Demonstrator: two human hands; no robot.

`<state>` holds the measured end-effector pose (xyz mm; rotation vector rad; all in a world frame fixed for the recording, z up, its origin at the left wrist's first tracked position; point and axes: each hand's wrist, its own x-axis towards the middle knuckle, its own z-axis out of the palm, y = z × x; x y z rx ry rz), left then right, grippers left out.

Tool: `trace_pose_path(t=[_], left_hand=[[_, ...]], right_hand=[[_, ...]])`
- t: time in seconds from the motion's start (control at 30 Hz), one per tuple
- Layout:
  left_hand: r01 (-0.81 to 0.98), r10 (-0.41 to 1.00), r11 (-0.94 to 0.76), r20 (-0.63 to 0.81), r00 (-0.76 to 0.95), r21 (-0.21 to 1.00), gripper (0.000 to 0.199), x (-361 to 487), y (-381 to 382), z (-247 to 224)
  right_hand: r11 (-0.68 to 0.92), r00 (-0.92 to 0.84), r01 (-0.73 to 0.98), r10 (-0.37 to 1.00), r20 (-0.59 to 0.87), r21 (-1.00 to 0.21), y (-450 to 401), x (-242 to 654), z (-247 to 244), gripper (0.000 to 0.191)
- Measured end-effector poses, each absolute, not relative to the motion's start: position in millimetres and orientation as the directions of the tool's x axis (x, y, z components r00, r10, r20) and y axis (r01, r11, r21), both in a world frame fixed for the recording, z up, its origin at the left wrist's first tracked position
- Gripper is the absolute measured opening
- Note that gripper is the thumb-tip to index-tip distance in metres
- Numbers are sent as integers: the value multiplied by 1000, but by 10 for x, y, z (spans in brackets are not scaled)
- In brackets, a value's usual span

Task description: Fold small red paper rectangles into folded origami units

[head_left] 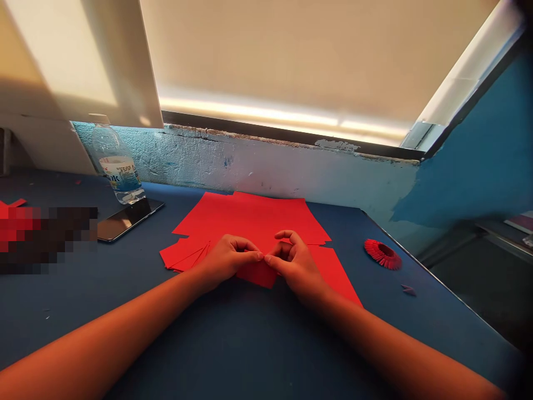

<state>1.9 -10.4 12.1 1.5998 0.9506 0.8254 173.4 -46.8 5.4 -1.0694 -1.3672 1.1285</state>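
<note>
My left hand (230, 256) is closed, its thumb and forefinger pinched at the upper edge of a small piece of red paper (259, 275). Facing it, my right hand (293, 263) pinches at the same spot with thumb and forefinger, its other fingers curled and raised. The two sets of fingertips almost touch. Red on red makes the outline of the pinched piece hard to see. Behind the hands lie large red paper sheets (250, 215), and smaller red paper slips (183, 254) fan out beside my left wrist.
A clear water bottle (119, 166) stands at the back left beside a dark phone (132, 219). To the right lie a red pleated paper ring (382, 254) and a small folded purple piece (408, 290). The blue table (250, 355) meets a wall behind; its right edge runs diagonally.
</note>
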Motion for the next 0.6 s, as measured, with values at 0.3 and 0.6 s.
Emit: trace_pose_path(t=[0.3, 0.6], left_hand=[[42, 884, 69, -80, 460, 997, 18, -39, 19, 52], [-76, 907, 160, -116, 404, 984, 23, -93, 80, 24]], right_hand=[[85, -1, -41, 996, 85, -996, -423, 1749, 57, 34], [189, 300, -85, 941, 156, -978, -278, 1879, 7, 24]])
